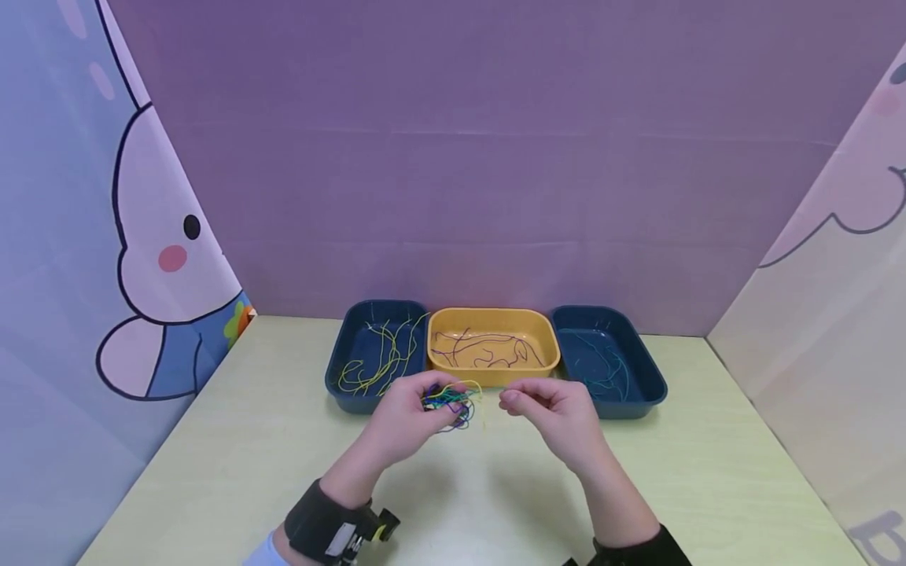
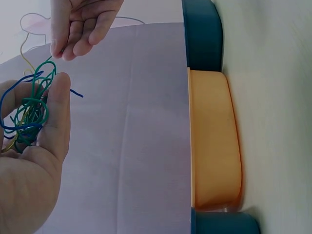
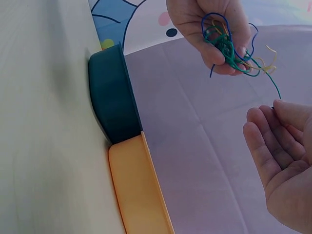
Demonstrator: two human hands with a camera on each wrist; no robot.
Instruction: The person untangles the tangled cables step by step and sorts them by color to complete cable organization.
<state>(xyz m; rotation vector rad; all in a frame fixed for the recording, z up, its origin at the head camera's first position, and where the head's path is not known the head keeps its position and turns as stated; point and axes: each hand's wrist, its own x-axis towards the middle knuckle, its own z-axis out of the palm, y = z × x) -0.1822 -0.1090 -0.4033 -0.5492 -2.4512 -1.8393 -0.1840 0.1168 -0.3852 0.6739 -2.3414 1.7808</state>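
My left hand (image 1: 406,417) holds a tangled bundle of green, blue and yellow strings (image 2: 31,109) between thumb and fingers, raised above the table. Loose loops and ends stick out of the bundle on several sides. To its right, my right hand (image 1: 559,413) pinches the end of a green string (image 3: 275,85) between thumb and index finger. That string runs across the small gap to the bundle. In the right wrist view the other fingers of this hand are loosely bent, with nothing in the palm.
Behind the hands stand three trays side by side: a dark blue one (image 1: 341,358) with yellow strings, a yellow one (image 1: 495,379) with purple-looking strings, and another dark blue one (image 1: 647,377) with blue-green strings. A purple backdrop (image 1: 495,196) rises behind the pale table (image 1: 233,464).
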